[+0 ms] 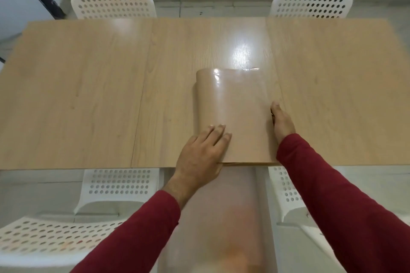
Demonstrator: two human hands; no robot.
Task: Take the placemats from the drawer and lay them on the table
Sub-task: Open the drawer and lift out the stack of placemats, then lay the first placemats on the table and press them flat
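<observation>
A translucent, glossy placemat lies on the light wood desk near its front edge, a little right of centre. Its far end curls up into a loose roll, and its near part runs over the desk edge and hangs down between the two arms. The left hand rests flat on the placemat's near left corner, fingers straight and close together, pressing the sheet to the desk, so its grip is wide and clasps nothing. The right hand lies along the placemat's right edge, seen from the side with its fingers extended forward and touching that edge; whether any finger tucks under the sheet cannot be told, but the grip looks flat rather than curled. Both arms wear dark red sleeves. Two white perforated chairs stand at the far side of the desk, well apart from each other, and more white perforated chairs stand at the near side, one left of the hanging sheet and one right. Pale floor shows beyond the desk.
</observation>
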